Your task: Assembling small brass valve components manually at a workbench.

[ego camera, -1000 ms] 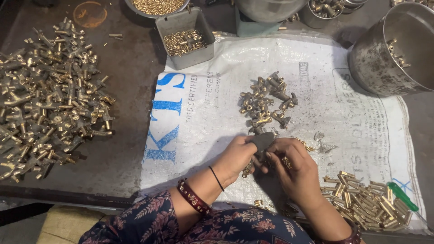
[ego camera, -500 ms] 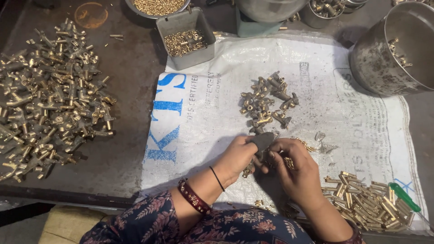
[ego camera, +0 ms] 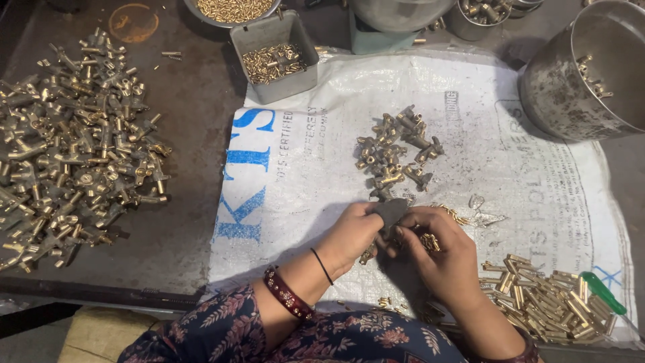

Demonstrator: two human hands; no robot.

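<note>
Barely anything moves since earlier: both hands stay together, left hand (ego camera: 355,232) and right hand (ego camera: 440,255) grasping a small dark-grey metal piece (ego camera: 391,210) over the white woven sack (ego camera: 322,175); work continues.

Even soft daylight, sharp focus

Bare white woven sack (ego camera: 316,175) lies open at ten o'clock of the left hand (ego camera: 353,232). At twelve o'clock a small cluster of brass fittings (ego camera: 398,151) blocks. At four o'clock of the right hand (ego camera: 443,255), a heap of short brass tubes (ego camera: 544,302) crowds the edge.
</note>
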